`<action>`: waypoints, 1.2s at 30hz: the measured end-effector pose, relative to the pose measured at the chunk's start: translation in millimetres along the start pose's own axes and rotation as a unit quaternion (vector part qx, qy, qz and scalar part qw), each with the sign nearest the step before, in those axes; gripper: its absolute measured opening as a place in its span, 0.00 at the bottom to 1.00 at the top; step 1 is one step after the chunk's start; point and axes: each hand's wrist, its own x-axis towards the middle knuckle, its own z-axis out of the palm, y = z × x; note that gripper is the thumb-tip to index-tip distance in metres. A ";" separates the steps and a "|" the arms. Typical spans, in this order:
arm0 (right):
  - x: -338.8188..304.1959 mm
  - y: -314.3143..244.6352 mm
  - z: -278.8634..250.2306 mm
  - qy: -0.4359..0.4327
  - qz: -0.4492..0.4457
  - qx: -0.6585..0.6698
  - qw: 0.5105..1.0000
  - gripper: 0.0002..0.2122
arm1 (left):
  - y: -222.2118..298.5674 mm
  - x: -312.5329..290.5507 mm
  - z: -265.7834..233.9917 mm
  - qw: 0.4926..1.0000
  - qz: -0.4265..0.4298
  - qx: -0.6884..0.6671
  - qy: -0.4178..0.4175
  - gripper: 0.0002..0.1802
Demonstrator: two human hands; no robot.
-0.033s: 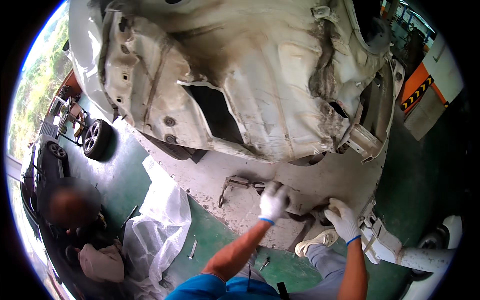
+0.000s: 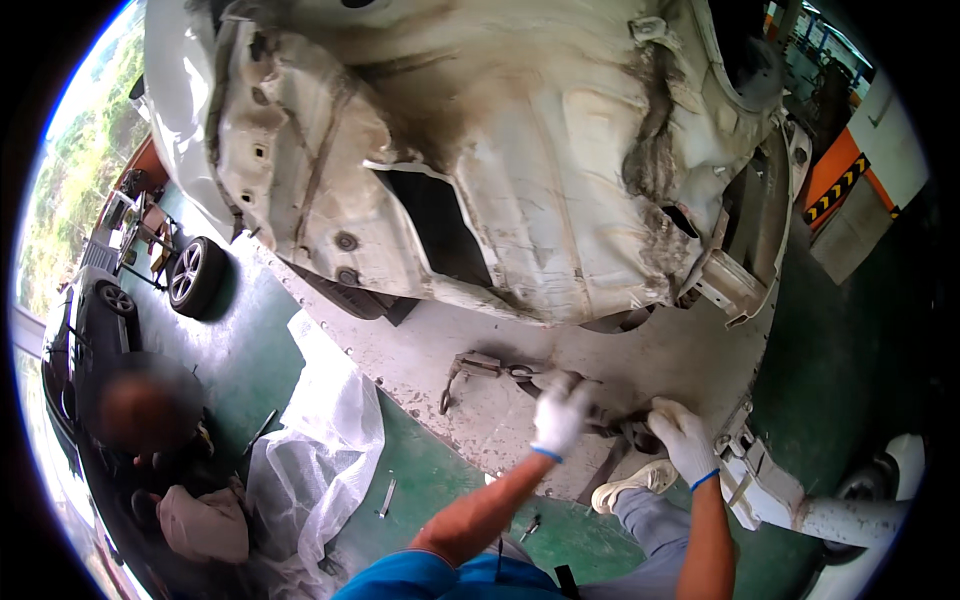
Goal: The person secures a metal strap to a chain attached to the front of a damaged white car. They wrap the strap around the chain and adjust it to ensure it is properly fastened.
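Note:
Both my hands wear white gloves with blue cuffs and are over the pale metal platform [image 2: 470, 420] below a damaged car body [image 2: 530, 200]. My left hand [image 2: 563, 415] is smeared by motion, so its fingers and anything in them cannot be made out. It is beside dark metal pieces. My right hand [image 2: 683, 438] has its fingers bent round the edge of a dark metal piece [image 2: 637, 430], whose kind is unclear. Left of my left hand, a rusty clamp-like tool [image 2: 470, 368] with a hooked end lies on the platform.
Bubble wrap [image 2: 325, 450] and a wrench [image 2: 387, 498] lie on the green floor. A loose wheel [image 2: 197, 277] stands farther left. Another person [image 2: 200, 520] crouches by a dark car at left. A white metal arm [image 2: 765, 480] is right of my right hand; my shoe [image 2: 635, 485] rests nearby.
My left hand has moved to the right and slightly nearer to me, towards my right hand. My right hand has shifted slightly left at the dark metal piece.

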 end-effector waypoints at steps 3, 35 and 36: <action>-9.3 -57.1 12.2 -0.060 0.052 0.131 0.988 0.32 | 54.3 -80.3 25.2 0.990 0.025 0.013 -0.140 0.12; -80.5 -177.0 -95.3 0.123 -0.061 0.067 0.988 0.19 | 225.9 -117.7 -33.7 0.778 0.620 -0.099 -0.020 0.07; -78.7 -180.2 -95.5 0.127 -0.066 0.071 0.987 0.19 | 223.5 -129.1 -28.2 0.786 0.613 -0.071 -0.034 0.07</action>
